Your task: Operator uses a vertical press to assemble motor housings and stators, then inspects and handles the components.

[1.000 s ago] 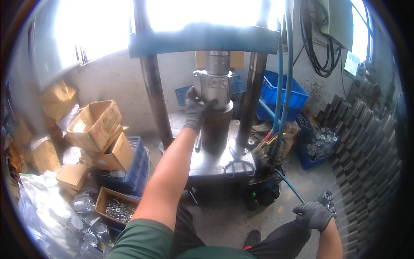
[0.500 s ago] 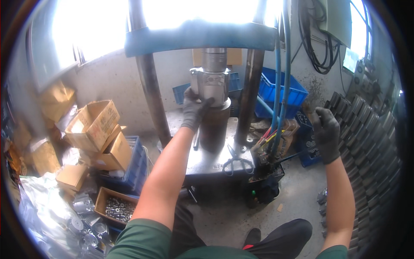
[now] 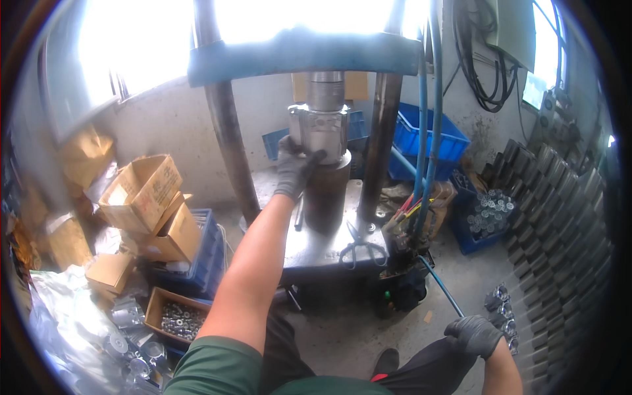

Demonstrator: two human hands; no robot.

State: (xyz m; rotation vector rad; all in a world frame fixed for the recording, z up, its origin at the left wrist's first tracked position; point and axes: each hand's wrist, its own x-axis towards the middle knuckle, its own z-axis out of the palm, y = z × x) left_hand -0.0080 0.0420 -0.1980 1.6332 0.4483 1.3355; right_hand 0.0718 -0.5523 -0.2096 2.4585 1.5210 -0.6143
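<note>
Under press ram, metal part (image 3: 320,135) upright, left hand (image 3: 294,168) touching.

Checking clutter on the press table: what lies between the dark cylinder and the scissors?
In the head view, only bare grey table shows between the dark cylinder and the scissors; the left hand rests higher up.

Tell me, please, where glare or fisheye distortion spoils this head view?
Head view: the windows behind the press blow out to white, washing its blue crossbeam; straight columns bow toward the rim; the left hand on the metal part stays sharp, the right hand reasonably so.
</note>
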